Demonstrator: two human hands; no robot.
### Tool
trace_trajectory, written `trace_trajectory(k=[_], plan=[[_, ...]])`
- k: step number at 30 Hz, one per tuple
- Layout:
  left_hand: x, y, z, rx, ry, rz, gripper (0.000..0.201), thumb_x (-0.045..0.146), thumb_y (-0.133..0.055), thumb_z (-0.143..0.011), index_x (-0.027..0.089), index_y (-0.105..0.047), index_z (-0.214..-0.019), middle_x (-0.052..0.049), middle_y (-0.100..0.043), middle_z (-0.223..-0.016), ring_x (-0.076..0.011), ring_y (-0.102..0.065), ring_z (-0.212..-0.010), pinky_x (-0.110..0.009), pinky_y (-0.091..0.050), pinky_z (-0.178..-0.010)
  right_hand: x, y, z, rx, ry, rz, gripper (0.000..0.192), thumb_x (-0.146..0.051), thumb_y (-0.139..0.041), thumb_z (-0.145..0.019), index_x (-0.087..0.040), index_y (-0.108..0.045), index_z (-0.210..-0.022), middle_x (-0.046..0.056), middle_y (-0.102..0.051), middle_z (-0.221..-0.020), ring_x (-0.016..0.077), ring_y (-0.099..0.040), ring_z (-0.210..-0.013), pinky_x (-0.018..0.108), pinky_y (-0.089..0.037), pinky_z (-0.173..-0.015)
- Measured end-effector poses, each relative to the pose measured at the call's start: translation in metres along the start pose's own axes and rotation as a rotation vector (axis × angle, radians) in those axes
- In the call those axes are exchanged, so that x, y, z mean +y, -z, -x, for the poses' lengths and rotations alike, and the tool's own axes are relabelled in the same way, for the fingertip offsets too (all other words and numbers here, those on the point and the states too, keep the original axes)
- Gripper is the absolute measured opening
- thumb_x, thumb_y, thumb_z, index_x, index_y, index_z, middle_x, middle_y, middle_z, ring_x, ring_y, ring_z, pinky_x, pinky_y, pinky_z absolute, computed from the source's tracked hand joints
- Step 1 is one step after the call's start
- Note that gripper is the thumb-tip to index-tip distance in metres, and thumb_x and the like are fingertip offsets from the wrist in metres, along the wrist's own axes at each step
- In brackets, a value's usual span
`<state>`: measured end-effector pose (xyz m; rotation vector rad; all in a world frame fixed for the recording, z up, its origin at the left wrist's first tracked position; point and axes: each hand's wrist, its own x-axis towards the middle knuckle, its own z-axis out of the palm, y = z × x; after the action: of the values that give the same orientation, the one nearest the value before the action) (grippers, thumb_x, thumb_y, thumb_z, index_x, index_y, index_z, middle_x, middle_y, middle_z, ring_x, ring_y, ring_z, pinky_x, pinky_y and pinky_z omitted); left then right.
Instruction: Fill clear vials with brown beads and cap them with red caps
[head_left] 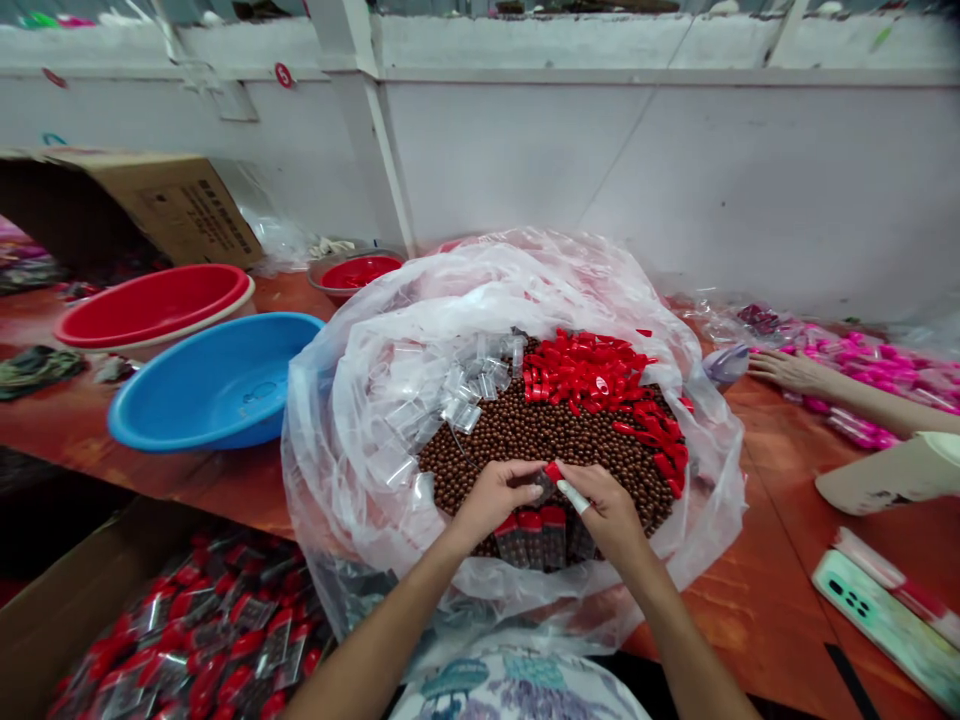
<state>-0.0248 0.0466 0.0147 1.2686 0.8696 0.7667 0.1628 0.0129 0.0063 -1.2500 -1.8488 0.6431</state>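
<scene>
Over a plastic-lined basin (697, 520) of brown beads (525, 430), the left hand (491, 497) pinches a small clear tube (541, 487) while the right hand (609, 507) presses a red cap (553, 470) onto it, filled tubes (534, 535) lying just below.

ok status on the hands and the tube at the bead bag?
Left hand and right hand together pinch a small tube, red cap at its top. Filled tubes lie below on the brown beads. Nothing obstructing.

table (750, 600) | blue basin (217, 385); red basin (154, 305); bead bag (375, 400); perhaps phone (885, 625)
</scene>
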Motion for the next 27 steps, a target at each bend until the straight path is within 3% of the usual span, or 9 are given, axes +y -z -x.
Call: trace_trajectory(k=[8,15,23,27], plan=[[0.012,-0.001,0.006,-0.044,-0.082,-0.255,0.038,0.016,-0.060,-0.070,0.019,-0.064,-0.108,-0.004,-0.067,-0.099,-0.0182,-0.058,-0.088,-0.029,-0.041,-0.085,0.003,0.007,0.004,-0.025,-0.058,-0.113,0.032,-0.020,-0.051,-0.082,-0.031,-0.061,-0.111,0.004,-0.066,-0.106,0.0200,-0.058,-0.097,0.039,-0.047,-0.083],[0.001,-0.005,0.006,-0.017,-0.043,-0.170,0.041,0.015,-0.060,-0.068,0.018,-0.064,-0.109,-0.004,-0.067,-0.104,-0.0200,-0.059,-0.092,-0.031,-0.042,-0.087,0.002,0.001,0.014,0.029,0.162,0.148,0.057,-0.001,-0.040,-0.074,-0.027,-0.052,-0.123,0.004,-0.062,-0.114,0.0196,-0.054,-0.102,0.038,-0.044,-0.085],[0.003,-0.008,0.012,0.069,-0.103,-0.267,0.036,0.017,-0.058,-0.071,0.022,-0.065,-0.107,-0.004,-0.067,-0.103,-0.0212,-0.059,-0.095,-0.032,-0.040,-0.090,0.001,-0.003,0.017,0.019,0.160,0.154,0.057,-0.001,-0.039,-0.074,-0.028,-0.052,-0.122,0.003,-0.063,-0.109,0.0190,-0.056,-0.096,0.037,-0.047,-0.081],[0.001,-0.006,0.012,0.094,-0.062,-0.223,0.037,0.016,-0.061,-0.069,0.021,-0.066,-0.106,-0.005,-0.066,-0.105,-0.0219,-0.059,-0.096,-0.032,-0.040,-0.091,0.001,-0.002,0.020,0.027,0.192,0.160,0.068,0.003,-0.037,-0.065,-0.028,-0.051,-0.123,0.003,-0.062,-0.112,0.0200,-0.055,-0.099,0.039,-0.046,-0.082]])
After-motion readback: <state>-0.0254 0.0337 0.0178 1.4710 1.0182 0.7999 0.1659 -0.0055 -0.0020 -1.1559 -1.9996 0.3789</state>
